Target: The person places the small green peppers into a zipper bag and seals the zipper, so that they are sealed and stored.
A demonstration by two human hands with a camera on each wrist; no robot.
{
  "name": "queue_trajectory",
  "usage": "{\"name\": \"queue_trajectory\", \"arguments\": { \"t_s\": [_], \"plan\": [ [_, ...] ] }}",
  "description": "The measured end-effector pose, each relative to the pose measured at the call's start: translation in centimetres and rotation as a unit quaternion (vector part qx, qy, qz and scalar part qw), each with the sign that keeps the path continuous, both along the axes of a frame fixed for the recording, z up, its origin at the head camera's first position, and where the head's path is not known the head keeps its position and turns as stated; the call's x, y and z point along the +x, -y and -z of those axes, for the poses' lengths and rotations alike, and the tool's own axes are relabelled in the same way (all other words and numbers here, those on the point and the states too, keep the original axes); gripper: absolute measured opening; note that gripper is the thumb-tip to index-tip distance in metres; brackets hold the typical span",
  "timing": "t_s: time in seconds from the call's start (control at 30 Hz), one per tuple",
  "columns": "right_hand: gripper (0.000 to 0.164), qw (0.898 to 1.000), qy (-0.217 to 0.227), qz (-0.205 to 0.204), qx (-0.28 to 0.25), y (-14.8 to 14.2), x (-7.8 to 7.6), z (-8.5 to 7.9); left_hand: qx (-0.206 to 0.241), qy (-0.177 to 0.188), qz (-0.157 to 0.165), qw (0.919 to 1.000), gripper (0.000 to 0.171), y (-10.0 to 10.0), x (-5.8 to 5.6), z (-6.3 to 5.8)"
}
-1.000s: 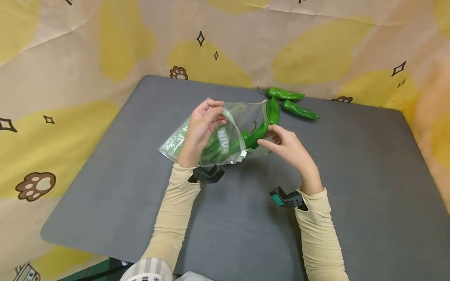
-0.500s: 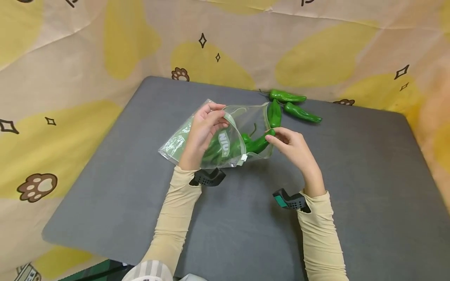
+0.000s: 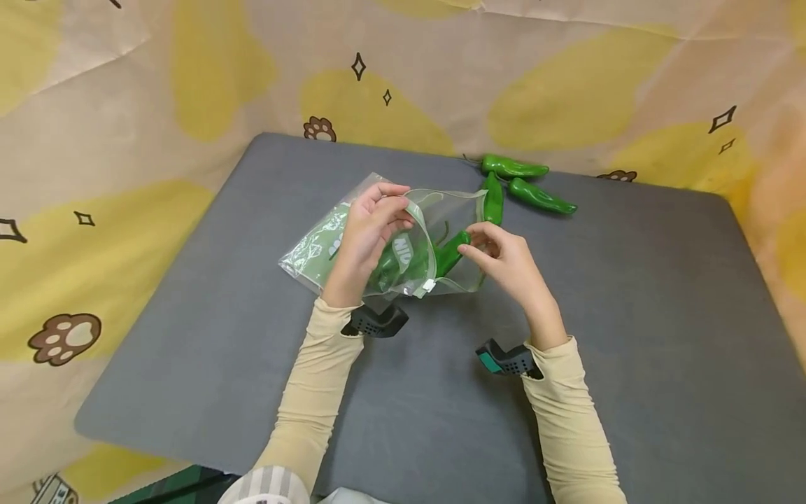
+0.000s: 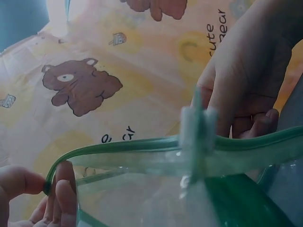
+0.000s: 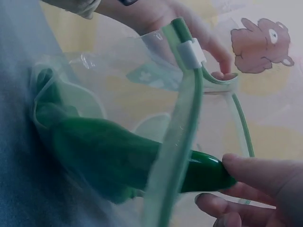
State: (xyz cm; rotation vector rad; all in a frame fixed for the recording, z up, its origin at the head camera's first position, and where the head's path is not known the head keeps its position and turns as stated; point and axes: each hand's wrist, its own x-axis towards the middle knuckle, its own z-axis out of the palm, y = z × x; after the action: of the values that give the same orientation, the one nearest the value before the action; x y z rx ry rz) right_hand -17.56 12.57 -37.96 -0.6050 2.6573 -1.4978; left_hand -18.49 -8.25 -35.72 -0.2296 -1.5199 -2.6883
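Note:
My left hand (image 3: pixel 371 231) pinches the green zip edge of a clear zip bag (image 3: pixel 315 252), holding its mouth apart, as the left wrist view also shows. A white slider (image 5: pixel 191 53) sits on the zip. My right hand (image 3: pixel 506 262) pinches the tip of a green pepper (image 5: pixel 208 172) at the bag's mouth. Most of that pepper is inside the bag, seen through the clear film in the right wrist view. Another green pepper (image 5: pixel 47 94) shows deeper in the bag, partly hidden by folds and print.
Three more green peppers lie at the table's back edge: one upper pepper (image 3: pixel 513 166), one right pepper (image 3: pixel 541 196) and one just behind the bag's mouth, a near pepper (image 3: pixel 494 199). The grey table (image 3: pixel 661 315) meets a patterned cloth (image 3: pixel 403 56) behind it.
My right hand has moved left with the pepper, which now sits further inside the bag's mouth. My left hand keeps its pinch on the bag edge.

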Motion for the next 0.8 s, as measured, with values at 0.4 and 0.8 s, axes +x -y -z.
{"name": "queue_trajectory", "arguments": {
  "t_s": [0.4, 0.8],
  "plan": [
    [0.020, 0.998, -0.019, 0.012, -0.065, 0.6, 0.1, 0.0, -0.005, -0.006, 0.010, 0.9999, 0.015, 0.1, 0.2, -0.3],
    [0.017, 0.999, -0.005, -0.032, -0.036, 1.1, -0.1, 0.5, -0.014, 0.003, 0.002, 0.9999, 0.015, 0.2, -0.1, -0.4]
  ]
}}
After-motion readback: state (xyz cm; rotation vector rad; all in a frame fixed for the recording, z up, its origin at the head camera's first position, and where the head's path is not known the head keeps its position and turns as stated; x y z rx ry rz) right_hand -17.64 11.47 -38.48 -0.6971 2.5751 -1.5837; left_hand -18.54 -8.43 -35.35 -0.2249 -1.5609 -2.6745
